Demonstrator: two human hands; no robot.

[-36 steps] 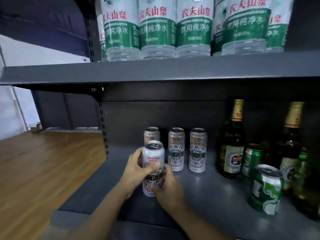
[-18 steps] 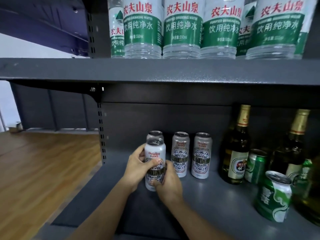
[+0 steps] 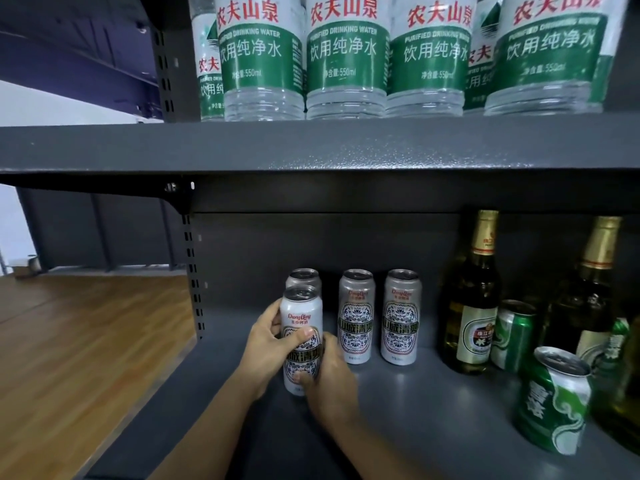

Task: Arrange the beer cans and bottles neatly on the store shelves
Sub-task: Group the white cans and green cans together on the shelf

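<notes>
Moved back over the last second: white Chongqing beer can (image 3: pixel 302 337), earlier further out toward the front edge of the lower shelf (image 3: pixel 433 393), now tucked just in front of the rear silver can (image 3: pixel 303 279) at lower centre of the frame. Gripped from both sides, as half a second ago: left hand (image 3: pixel 268 344) wrapped round the upper left of the can with thumb across the label, right hand (image 3: pixel 329 372) curled round the lower right, thumb pinching near the base. Standing upright, base on or just above the shelf; contact hard to confirm.

Probably the start of a second, front row of silver cans, with two same-brand cans (image 3: pixel 379 317) upright to the right at the back. Likely near release, once the label faces forward.

Slim aluminium can, white top with red script, blue-and-white floral band and dark strip with characters, pull-tab lid closed, no dents visible.

Not yet tidy at right of frame: green can (image 3: pixel 550 400) near the front leaning, another green can (image 3: pixel 512 334) between two gold-foiled beer bottles (image 3: pixel 474 306).
</notes>
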